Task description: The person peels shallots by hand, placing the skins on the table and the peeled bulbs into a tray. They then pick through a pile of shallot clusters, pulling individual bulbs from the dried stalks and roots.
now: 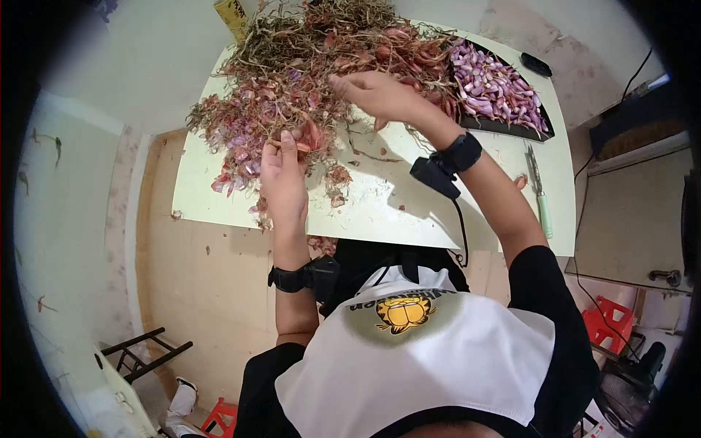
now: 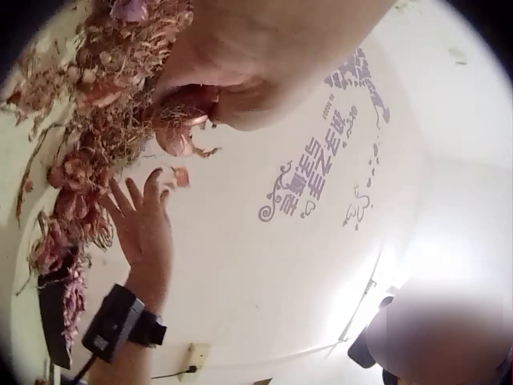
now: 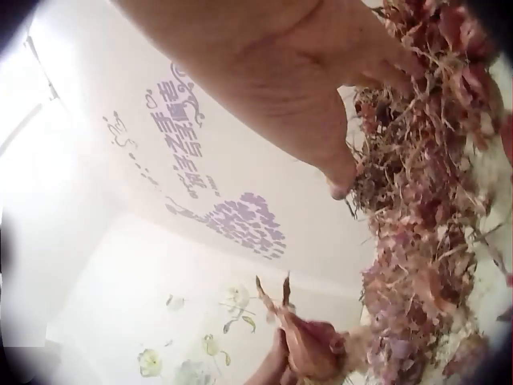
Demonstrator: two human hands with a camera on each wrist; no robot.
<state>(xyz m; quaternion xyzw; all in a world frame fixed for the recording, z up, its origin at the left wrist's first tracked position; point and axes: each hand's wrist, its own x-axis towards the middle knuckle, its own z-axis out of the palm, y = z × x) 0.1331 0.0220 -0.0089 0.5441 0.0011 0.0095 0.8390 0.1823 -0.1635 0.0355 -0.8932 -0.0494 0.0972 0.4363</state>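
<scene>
My left hand (image 1: pixel 285 179) pinches a reddish shallot cluster (image 1: pixel 312 136) at the near side of the peel heap. The left wrist view shows its bulbs (image 2: pixel 178 138) under my left hand (image 2: pixel 264 60); in the right wrist view the cluster (image 3: pixel 313 346) has dry stems sticking out. Over the heap's middle, my right hand (image 1: pixel 383 95) has its fingers spread and grips nothing visible. Close to that hand (image 2: pixel 147 228) is a small blurred reddish piece (image 2: pixel 182 176). The fingertips of the right hand (image 3: pixel 296 80) reach the dry roots (image 3: pixel 401 144), contact partly hidden.
Purple peeled shallots fill a black tray (image 1: pixel 504 130) at the right of the table (image 1: pixel 431 219). A green-handled knife (image 1: pixel 542 201) lies below it, and a black object (image 1: pixel 536 64) beyond it. Roots and unpeeled shallots (image 1: pixel 416 55) cover the far side; a yellow container (image 1: pixel 232 18) stands behind.
</scene>
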